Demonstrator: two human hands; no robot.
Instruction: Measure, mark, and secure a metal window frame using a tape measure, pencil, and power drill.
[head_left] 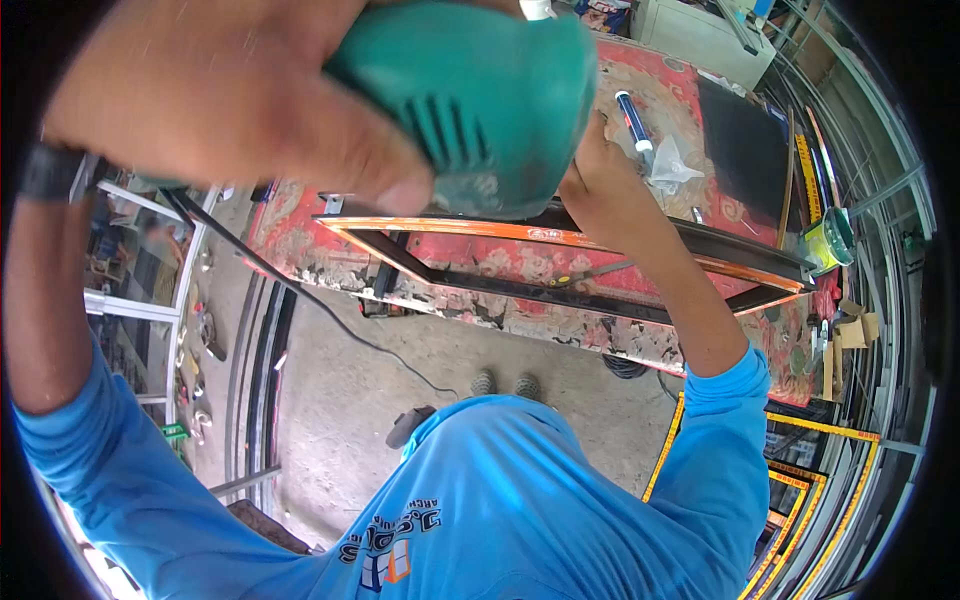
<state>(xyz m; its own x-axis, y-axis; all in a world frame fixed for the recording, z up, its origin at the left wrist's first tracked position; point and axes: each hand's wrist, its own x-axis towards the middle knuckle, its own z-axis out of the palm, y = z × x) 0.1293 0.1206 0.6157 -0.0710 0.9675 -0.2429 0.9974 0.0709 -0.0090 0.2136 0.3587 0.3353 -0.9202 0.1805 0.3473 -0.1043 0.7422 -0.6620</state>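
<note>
Close to the camera, my left hand [250, 110] is wrapped around a green corded power drill [475, 110] with vent slots in its housing. The drill's front end is hidden. My right hand [597, 170] reaches beyond the drill, above the far rail of a dark rectangular metal frame [600, 303]. The drill covers most of its fingers, so I cannot tell what they hold. Orange printed film [545, 234] runs along the frame's edges. The frame lies on a workbench with a worn red patterned cover [470, 250], along its near side.
A black cable [330, 312] hangs at the left. On the bench are a blue-and-white tube [633, 120], clear plastic [675, 165] and a dark flat sheet [742, 140]. A green bucket [830, 240] stands at the right, near long metal profiles [900, 290]. Yellow-edged frames [820, 430] lean lower right.
</note>
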